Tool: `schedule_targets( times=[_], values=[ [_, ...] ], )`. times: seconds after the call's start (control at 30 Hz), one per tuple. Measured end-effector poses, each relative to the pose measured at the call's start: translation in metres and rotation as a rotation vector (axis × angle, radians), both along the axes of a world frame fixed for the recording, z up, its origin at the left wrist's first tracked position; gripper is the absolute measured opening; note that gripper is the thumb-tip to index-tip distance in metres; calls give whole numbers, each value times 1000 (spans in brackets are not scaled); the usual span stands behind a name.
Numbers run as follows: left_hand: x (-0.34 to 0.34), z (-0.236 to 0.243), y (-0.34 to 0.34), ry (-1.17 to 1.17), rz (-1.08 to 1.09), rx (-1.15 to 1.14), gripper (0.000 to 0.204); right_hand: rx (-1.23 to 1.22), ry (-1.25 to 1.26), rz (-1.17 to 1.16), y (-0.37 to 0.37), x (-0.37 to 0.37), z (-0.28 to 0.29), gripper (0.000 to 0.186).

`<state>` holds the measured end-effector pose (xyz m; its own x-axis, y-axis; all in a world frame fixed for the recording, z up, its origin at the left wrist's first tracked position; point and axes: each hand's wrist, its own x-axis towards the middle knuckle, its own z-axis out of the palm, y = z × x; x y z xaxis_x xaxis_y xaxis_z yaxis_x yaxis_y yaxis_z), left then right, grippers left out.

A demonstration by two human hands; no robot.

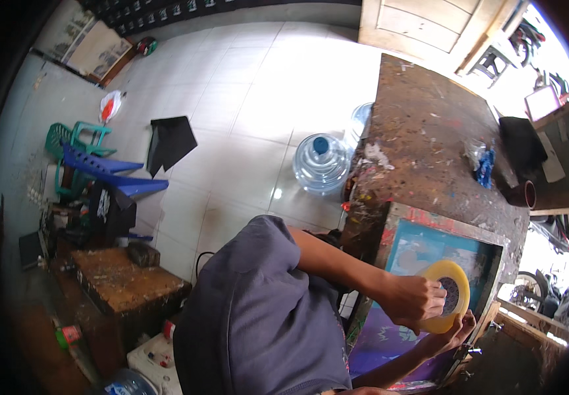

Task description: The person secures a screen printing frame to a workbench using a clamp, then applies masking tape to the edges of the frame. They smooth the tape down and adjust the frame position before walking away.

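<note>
A large roll of yellowish tape (461, 289) stands on edge above a paint-stained wooden frame (442, 227). My left hand (413, 299) is closed on the roll, its fingers curled at the core hole. At the roll's lower rim, the bent fingers of my right hand (454, 332) press against it. Within the frame lies a flat panel (380, 339), teal at the far end and purple at the near end, with pale patches. Part of the panel is hidden by my arms and the tape.
The frame rests on a paint-spattered worktable (429, 131). A blue crumpled packet (485, 168) and a dark reddish cup (524, 195) are at its right. Beside the table stands a clear water jug (322, 164). Blue and green plastic chairs (103, 168) and a stained wooden bench (126, 280) occupy the left.
</note>
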<state>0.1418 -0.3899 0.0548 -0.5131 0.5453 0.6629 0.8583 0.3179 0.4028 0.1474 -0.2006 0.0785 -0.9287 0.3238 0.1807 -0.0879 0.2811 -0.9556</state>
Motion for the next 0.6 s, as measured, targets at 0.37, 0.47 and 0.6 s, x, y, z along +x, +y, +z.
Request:
schedule_targets(
  times=[0.37, 0.47, 0.6],
  values=[
    [80, -10, -42, -184, 108, 222, 56, 124, 71, 75, -58, 50, 9, 16],
    [85, -14, -45, -153, 100, 242, 56, 119, 96, 75, -62, 54, 0, 20],
    [92, -18, -44, -157, 100, 316, 52, 85, 122, 43, -60, 60, -8, 28]
  ],
)
